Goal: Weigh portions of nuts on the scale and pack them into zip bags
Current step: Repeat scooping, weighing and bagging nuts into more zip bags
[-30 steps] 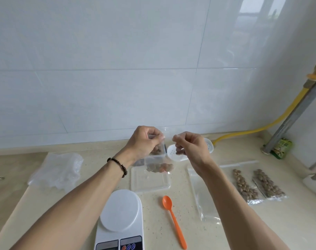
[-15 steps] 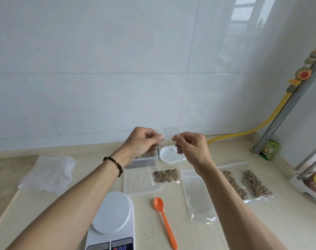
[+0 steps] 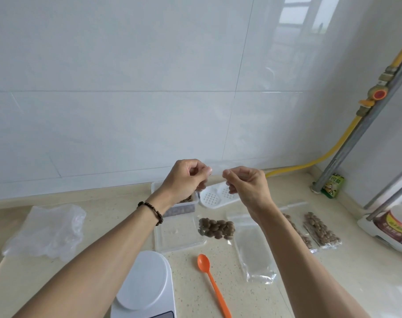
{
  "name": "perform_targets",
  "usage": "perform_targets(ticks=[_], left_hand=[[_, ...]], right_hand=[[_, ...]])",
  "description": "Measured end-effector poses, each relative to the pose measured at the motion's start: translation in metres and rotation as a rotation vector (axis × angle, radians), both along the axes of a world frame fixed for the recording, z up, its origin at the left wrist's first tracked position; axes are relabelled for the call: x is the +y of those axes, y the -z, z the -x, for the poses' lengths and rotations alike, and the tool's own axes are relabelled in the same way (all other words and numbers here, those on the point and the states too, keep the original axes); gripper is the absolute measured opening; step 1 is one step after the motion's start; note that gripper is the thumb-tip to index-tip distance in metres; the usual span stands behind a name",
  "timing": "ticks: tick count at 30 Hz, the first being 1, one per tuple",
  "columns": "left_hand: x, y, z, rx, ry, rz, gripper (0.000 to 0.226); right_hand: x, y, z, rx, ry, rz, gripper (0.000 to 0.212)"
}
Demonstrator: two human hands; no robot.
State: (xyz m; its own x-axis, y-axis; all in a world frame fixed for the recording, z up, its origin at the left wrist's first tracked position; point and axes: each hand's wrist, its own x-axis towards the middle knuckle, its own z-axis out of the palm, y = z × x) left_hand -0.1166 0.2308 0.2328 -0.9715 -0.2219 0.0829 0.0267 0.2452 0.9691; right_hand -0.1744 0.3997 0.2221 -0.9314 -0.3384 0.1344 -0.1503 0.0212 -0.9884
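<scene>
A zip bag (image 3: 216, 228) of nuts is held up over the worktop (image 3: 347, 283), its top pinched by left hand (image 3: 186, 177) and right hand (image 3: 248, 184), probably so the zip can be pressed shut. Packed bags (image 3: 320, 230) lie right; the scale (image 3: 147, 283) waits near.

On the beige stone worktop (image 3: 195, 285), the white digital scale (image 3: 144, 288) sits nearest, the orange plastic spoon (image 3: 212, 281) to its right. Behind them lies a clear plastic lid (image 3: 174, 235), with the clear tub of nuts (image 3: 184, 206) behind it. Two filled zip bags (image 3: 319, 230) lie far right, a crumpled plastic sheet (image 3: 48, 230) far left.
</scene>
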Motion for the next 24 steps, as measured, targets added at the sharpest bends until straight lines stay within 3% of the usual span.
perform_targets(ticks=[4,10,14,17,20,24], left_hand=[[0.008,0.009,0.007,-0.08,0.122,-0.105,0.029],[0.052,0.018,0.038,-0.1,0.118,-0.255,0.032],[0.089,0.025,0.071,-0.124,0.032,-0.437,0.032],[0.116,0.041,0.104,-0.213,-0.141,-0.638,0.031],[0.152,0.072,0.127,-0.396,-0.147,-0.536,0.027],[0.209,0.119,0.147,-0.584,0.009,-0.404,0.071]], right_hand=[[0.005,0.004,0.005,-0.047,0.049,0.025,0.018],[0.054,0.014,0.024,-0.147,0.064,0.026,0.022],[0.107,0.05,0.041,-0.304,-0.07,-0.204,0.03],[0.143,0.076,0.062,-0.403,-0.162,-0.279,0.016],[0.178,0.092,0.092,-0.408,-0.041,-0.278,0.027],[0.226,0.118,0.136,-0.367,0.103,-0.415,0.032]])
